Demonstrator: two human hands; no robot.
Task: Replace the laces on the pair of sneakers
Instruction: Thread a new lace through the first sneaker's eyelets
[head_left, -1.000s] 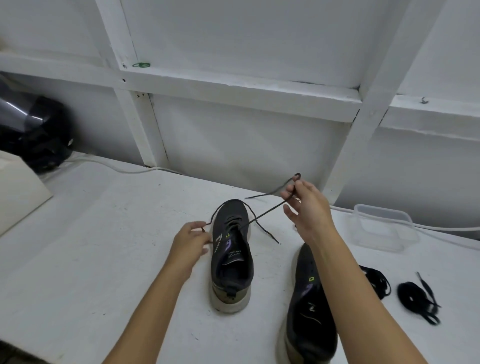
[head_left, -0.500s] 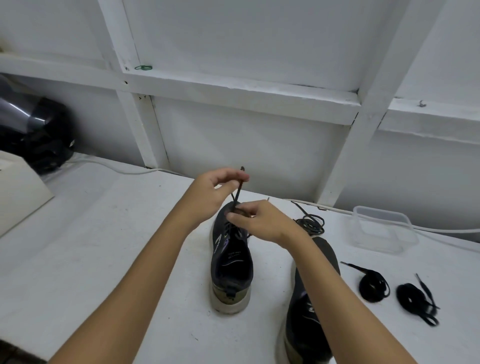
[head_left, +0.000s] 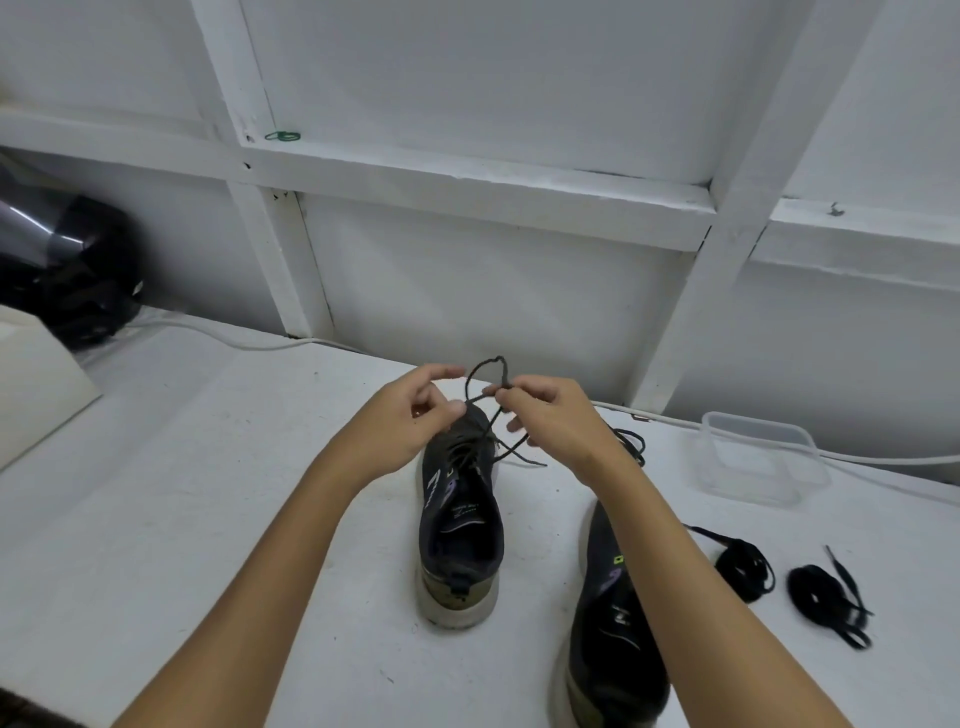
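Note:
A black sneaker stands in the middle of the white table, heel towards me. Its thin black lace rises from the eyelets into a loop above the toe. My right hand pinches the base of that loop between thumb and forefinger. My left hand pinches the lace just left of the loop, above the sneaker's front. One loose end trails to the right of the shoe. The second black sneaker stands at the lower right, partly hidden by my right forearm.
Two bundled black laces lie right of the second sneaker, and another lace coil lies behind my right wrist. A clear plastic container sits at the right rear. A black helmet and a white box stand at the far left.
Both hands had come together over the sneaker's front; now my right hand has shifted right and holds a loop of lace, with my left hand lower beside it.

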